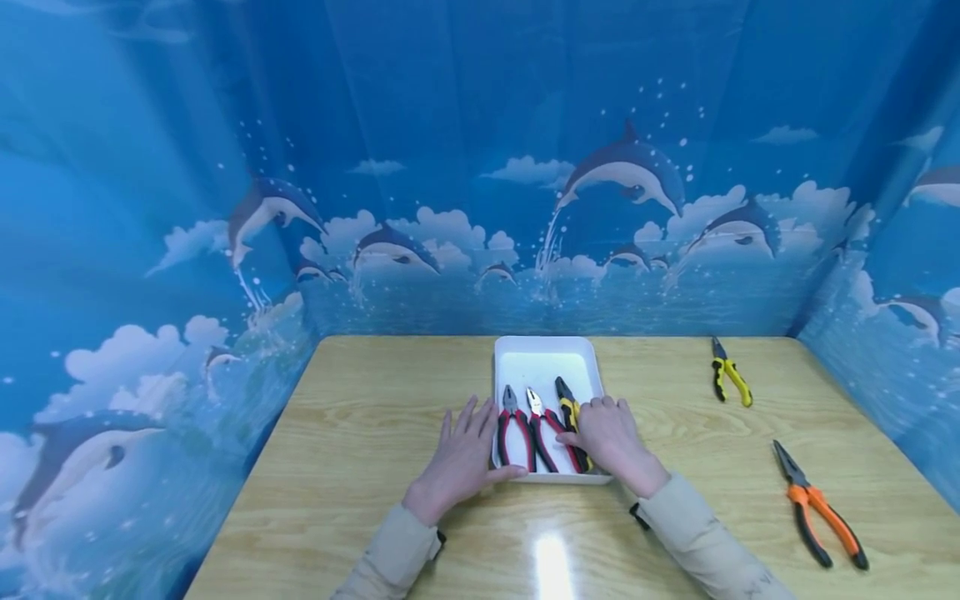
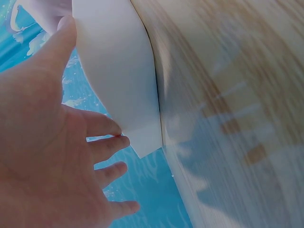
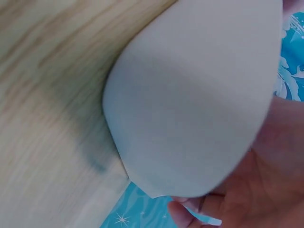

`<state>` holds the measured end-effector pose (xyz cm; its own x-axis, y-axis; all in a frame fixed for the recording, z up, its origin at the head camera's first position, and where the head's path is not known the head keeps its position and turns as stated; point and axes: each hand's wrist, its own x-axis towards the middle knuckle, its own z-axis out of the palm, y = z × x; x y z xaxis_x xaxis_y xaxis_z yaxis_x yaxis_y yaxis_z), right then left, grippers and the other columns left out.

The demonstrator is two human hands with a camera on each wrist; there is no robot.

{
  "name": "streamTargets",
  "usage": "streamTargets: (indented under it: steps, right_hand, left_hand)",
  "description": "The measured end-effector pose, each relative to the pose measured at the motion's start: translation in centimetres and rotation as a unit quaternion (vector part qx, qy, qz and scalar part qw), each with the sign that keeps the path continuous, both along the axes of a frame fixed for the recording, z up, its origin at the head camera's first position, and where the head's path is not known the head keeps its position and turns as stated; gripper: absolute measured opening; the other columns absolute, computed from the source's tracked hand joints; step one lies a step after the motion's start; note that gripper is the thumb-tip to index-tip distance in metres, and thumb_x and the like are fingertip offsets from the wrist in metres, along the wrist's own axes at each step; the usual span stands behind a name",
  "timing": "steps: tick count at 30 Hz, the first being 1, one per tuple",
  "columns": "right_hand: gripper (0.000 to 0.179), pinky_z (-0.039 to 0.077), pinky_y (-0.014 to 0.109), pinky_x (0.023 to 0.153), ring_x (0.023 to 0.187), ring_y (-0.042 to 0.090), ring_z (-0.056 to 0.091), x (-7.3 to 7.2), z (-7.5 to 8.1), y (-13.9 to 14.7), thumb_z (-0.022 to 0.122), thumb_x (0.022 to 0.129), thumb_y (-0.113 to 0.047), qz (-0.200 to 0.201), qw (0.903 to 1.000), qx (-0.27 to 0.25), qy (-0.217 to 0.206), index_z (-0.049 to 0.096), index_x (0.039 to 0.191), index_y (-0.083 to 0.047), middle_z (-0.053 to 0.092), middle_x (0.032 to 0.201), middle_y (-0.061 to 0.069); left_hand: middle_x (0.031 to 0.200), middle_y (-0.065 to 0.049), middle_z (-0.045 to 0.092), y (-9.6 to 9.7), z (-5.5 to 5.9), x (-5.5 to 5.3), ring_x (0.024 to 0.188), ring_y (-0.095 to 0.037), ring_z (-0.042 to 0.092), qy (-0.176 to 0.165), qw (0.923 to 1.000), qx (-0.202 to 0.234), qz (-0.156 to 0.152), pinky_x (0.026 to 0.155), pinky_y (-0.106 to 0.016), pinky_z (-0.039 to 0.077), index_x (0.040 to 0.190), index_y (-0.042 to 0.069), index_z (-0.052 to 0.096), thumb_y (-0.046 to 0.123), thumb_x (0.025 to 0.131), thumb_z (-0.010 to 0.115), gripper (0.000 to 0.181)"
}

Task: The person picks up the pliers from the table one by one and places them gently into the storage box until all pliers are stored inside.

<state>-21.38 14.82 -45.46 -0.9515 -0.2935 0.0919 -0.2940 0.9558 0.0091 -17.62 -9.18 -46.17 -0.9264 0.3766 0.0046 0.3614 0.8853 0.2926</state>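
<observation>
A white tray [image 1: 542,364] holds two pairs of red-and-black-handled pliers [image 1: 504,429] and a yellow-and-black pair [image 1: 567,408], lying side by side. My left hand [image 1: 459,454] is at the tray's left front corner, fingers spread and thumb along the front rim. In the left wrist view, its fingertips meet the white side wall [image 2: 118,71]. At the right side my right hand [image 1: 611,433] grips the rim with bent fingers, its thumb reaching inside over the yellow-and-black handles. The tray wall [image 3: 190,95] hides part of this hand in the right wrist view.
Orange-and-black long-nose pliers [image 1: 801,492] lie on the wooden table [image 1: 390,375] at the right. Farther back rests another yellow-and-black pair [image 1: 722,365]. A blue dolphin-print curtain [image 1: 465,167] surrounds the table's back and sides.
</observation>
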Motion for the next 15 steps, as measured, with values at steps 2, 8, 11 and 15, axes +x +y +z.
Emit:
streamTargets:
  steps: [2, 8, 11, 15]
  right_hand:
    - [0.053, 0.041, 0.038, 0.064, 0.066, 0.022, 0.048, 0.12, 0.09, 0.09, 0.077, 0.083, -0.054, -0.001, 0.9999, -0.002, -0.01, 0.057, 0.065, -0.008, 0.055, 0.069, 0.007]
    - [0.047, 0.047, 0.042, 0.068, 0.079, 0.027, 0.058, 0.83, 0.47, 0.31, 0.074, 0.089, -0.05, 0.002, 0.9998, -0.016, 0.011, 0.071, 0.093, -0.003, 0.063, 0.085, 0.01]
    - [0.043, 0.053, 0.047, 0.073, 0.087, 0.031, 0.063, 0.95, 0.61, 0.48, 0.074, 0.092, -0.042, 0.019, 0.9968, -0.044, 0.064, 0.071, 0.108, -0.002, 0.067, 0.094, 0.013]
    - [0.031, 0.055, 0.047, 0.073, 0.087, 0.032, 0.064, 0.86, 0.76, 0.76, 0.077, 0.091, -0.031, 0.056, 0.9849, -0.082, 0.142, 0.072, 0.104, -0.004, 0.07, 0.094, 0.012]
  left_hand:
    - [0.166, -0.017, 0.023, 0.02, -0.02, 0.0, 0.154, -0.041, 0.014, -0.001, 1.0, 0.0, -0.002, 0.121, -0.067, 0.012, 0.159, 0.002, 0.028, 0.072, 0.087, 0.06, 0.105]
    - [0.166, -0.017, 0.023, 0.1, 0.0, 0.04, 0.154, -0.04, 0.013, -0.006, 1.0, 0.001, -0.001, 0.121, -0.066, 0.012, 0.159, 0.002, 0.027, 0.072, 0.087, 0.059, 0.105]
    - [0.166, -0.016, 0.024, 0.13, -0.02, 0.02, 0.154, -0.04, 0.014, -0.005, 1.0, -0.001, 0.0, 0.121, -0.066, 0.012, 0.159, 0.003, 0.028, 0.072, 0.087, 0.059, 0.105]
    - [0.166, -0.016, 0.025, 0.16, -0.03, 0.02, 0.154, -0.04, 0.014, -0.005, 1.0, 0.001, 0.004, 0.121, -0.067, 0.012, 0.159, 0.003, 0.029, 0.072, 0.087, 0.06, 0.105]
